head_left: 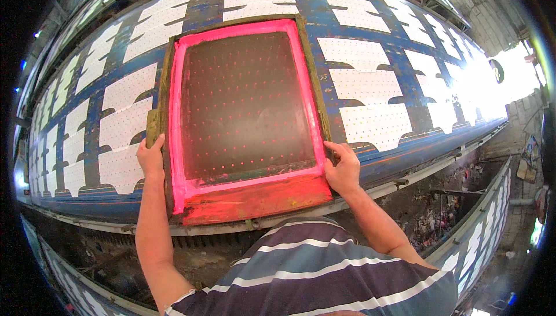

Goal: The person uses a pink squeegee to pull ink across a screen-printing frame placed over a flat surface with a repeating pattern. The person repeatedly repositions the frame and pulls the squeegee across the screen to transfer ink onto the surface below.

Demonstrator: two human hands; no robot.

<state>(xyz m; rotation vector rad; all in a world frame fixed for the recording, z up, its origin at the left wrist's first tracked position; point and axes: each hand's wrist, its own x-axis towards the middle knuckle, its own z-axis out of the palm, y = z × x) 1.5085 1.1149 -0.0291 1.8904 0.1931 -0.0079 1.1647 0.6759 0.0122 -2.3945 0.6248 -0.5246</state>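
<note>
A large screen printing frame (317, 93) lies over the blue printing table in front of me, slightly tilted to the left. Its dark mesh (237, 107) carries rows of small pink dots, bordered by bright pink tape or ink, with a red-smeared strip along the near end. My left hand (152, 156) is closed on the frame's left side, by a small wooden block (152, 128). On the opposite side, my right hand (341, 168) grips the frame's near right edge, its fingers partly hidden. White cut fabric pieces (365, 87) with small dots lie on both sides of the frame.
The long blue table (324, 113) holds several rows of white pieces. A metal rail (399, 183) runs along its near edge. Behind me and at the far side stand further tables with white pieces. Strong light comes in at the right, beside a grey block wall (478, 6).
</note>
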